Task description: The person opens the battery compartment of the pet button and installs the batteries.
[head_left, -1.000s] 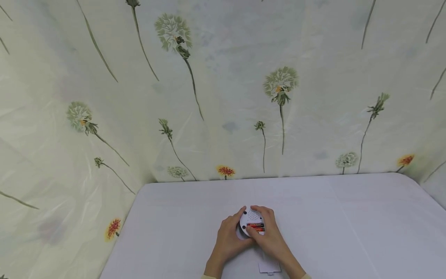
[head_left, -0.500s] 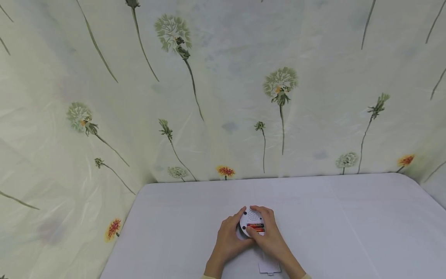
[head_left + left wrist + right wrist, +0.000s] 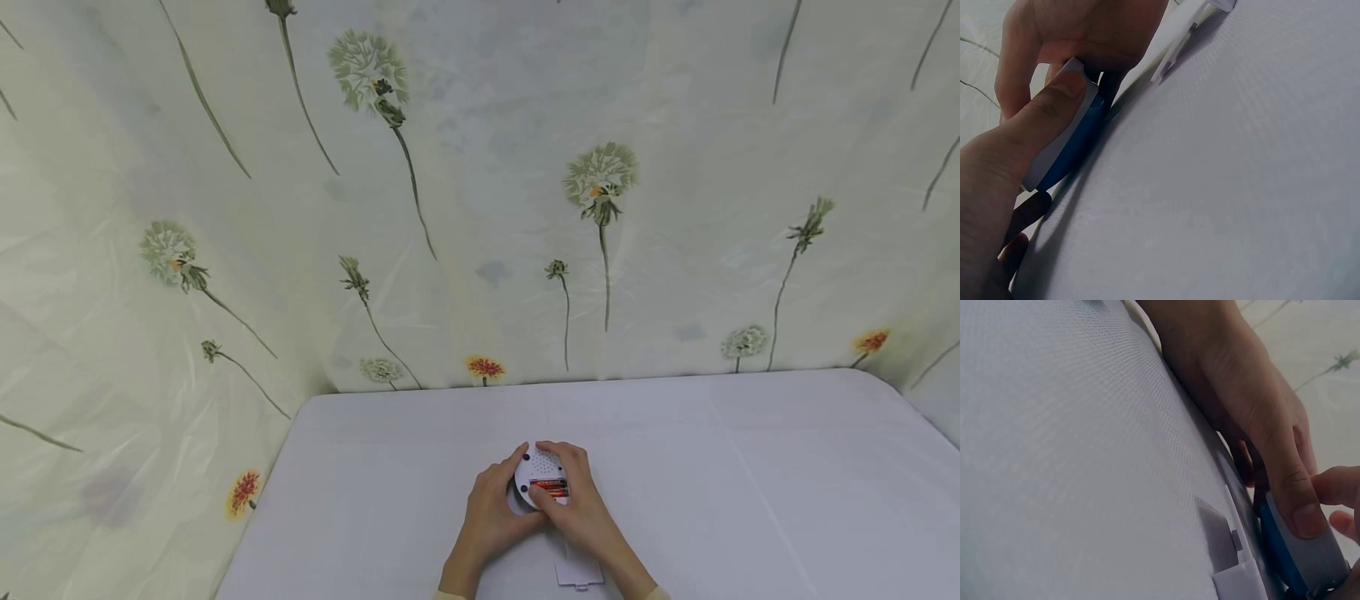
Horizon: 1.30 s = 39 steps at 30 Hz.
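Observation:
A round white device [image 3: 542, 463] with speaker holes and small dark feet is held just above the near half of the table, its underside facing up. Two red-and-orange batteries [image 3: 553, 486] lie side by side in its uncovered compartment. My left hand [image 3: 491, 505] grips its left edge, thumb toward the near rim. Curled over its far and right side are the fingers of my right hand [image 3: 580, 498], with the thumb at the batteries' left end. In the left wrist view, the device's blue side [image 3: 1072, 153] shows below the white face.
A white battery cover [image 3: 579, 575] with a small tab lies on the table by my right forearm. White cloth covers the table [image 3: 390, 483]. Behind and to the left hangs a dandelion-print curtain [image 3: 480, 208].

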{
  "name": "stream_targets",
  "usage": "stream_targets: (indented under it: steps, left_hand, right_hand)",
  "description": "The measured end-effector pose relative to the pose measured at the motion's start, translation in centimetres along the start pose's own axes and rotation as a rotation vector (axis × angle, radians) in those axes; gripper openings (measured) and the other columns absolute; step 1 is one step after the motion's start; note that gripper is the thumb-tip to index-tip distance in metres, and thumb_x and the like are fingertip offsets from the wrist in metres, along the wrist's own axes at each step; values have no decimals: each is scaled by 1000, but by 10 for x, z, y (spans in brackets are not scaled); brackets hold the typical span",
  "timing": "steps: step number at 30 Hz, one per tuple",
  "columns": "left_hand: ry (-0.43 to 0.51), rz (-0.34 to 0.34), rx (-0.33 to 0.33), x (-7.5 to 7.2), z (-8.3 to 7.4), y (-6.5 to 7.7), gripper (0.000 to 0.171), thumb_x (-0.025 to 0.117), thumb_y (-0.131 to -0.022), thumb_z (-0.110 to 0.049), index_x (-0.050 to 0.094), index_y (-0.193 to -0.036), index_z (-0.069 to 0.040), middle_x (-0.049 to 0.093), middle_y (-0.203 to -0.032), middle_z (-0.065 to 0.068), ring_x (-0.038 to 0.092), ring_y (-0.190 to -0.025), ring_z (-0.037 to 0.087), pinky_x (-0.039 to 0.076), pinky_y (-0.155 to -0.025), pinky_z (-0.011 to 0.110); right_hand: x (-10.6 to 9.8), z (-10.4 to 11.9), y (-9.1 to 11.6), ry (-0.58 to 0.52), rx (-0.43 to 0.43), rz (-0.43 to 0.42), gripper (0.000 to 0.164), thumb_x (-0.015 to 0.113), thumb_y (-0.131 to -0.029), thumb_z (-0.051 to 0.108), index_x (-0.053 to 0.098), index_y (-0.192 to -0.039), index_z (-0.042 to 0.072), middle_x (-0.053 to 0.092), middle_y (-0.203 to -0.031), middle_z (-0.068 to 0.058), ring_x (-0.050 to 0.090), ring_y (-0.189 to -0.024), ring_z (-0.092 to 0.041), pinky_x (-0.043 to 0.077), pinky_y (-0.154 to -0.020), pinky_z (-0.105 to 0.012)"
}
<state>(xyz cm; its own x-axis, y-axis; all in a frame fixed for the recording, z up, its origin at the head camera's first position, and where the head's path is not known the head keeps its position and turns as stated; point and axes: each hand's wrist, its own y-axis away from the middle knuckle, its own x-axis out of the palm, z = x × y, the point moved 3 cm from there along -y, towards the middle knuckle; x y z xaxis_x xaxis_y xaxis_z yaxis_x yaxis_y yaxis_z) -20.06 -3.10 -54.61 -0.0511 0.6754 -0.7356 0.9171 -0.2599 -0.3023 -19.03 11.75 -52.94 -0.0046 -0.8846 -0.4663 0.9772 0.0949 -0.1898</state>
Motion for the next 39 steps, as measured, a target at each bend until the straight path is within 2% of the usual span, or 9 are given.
stream_targets:
  steps: [13,17,23,27,31,34,36,39]
  left_hand:
    - [-11,0,9,-1,0,0,92,79,-66,-55,40,-144,-26,62,-127,-2,58,-106,14,46,-90,37]
    - [-12,2,10,-1,0,0,92,79,-66,-54,40,-144,-26,62,-127,-2,58,-107,14,46,-90,37]
    - [-14,1,12,-1,0,0,92,80,-65,-54,39,-144,-29,63,-124,-2,58,-106,14,46,-90,36]
    - [-11,-3,10,0,2,-1,92,79,-64,-56,39,-144,-31,64,-122,-3,57,-104,13,45,-89,36]
    - [-7,10,-4,2,4,-1,92,76,-66,-61,36,-144,-34,63,-124,-5,56,-105,12,45,-89,35]
    - [-3,26,-30,3,4,-1,93,74,-65,-65,34,-145,-37,61,-127,-5,55,-107,12,45,-90,37]
    - [5,36,-42,3,4,-1,94,74,-64,-65,34,-145,-37,61,-128,-6,55,-108,11,45,-92,37]
    - [20,41,-48,2,3,-1,98,73,-61,-68,34,-145,-36,60,-128,-7,54,-107,11,45,-91,37]
  right_hand:
    - [-1,2,-1,29,-3,-3,62,72,-81,17,45,-136,20,37,-137,-6,42,-123,-23,34,-101,-47]
    - [-1,1,-1,31,-2,3,62,72,-81,18,44,-136,22,36,-136,-7,42,-124,-25,34,-102,-49]
    - [-1,0,-1,31,26,12,65,71,-82,18,40,-139,18,35,-138,-8,41,-126,-28,33,-103,-53]
    - [-3,0,-1,31,58,26,74,70,-83,25,30,-145,18,34,-143,-9,42,-126,-28,33,-103,-52]
    - [-9,-6,0,13,74,83,88,72,-82,38,16,-149,26,31,-148,-14,41,-128,-31,34,-100,-54]
    - [-18,-11,0,-20,32,175,108,78,-75,39,2,-151,31,28,-148,-20,38,-130,-36,35,-99,-57]
    - [-24,-13,1,-26,-13,233,120,82,-70,36,-7,-151,30,25,-149,-22,35,-133,-39,34,-100,-57]
    - [-34,-17,4,-51,-69,291,128,84,-68,30,-14,-150,28,20,-151,-21,30,-137,-42,34,-107,-40]
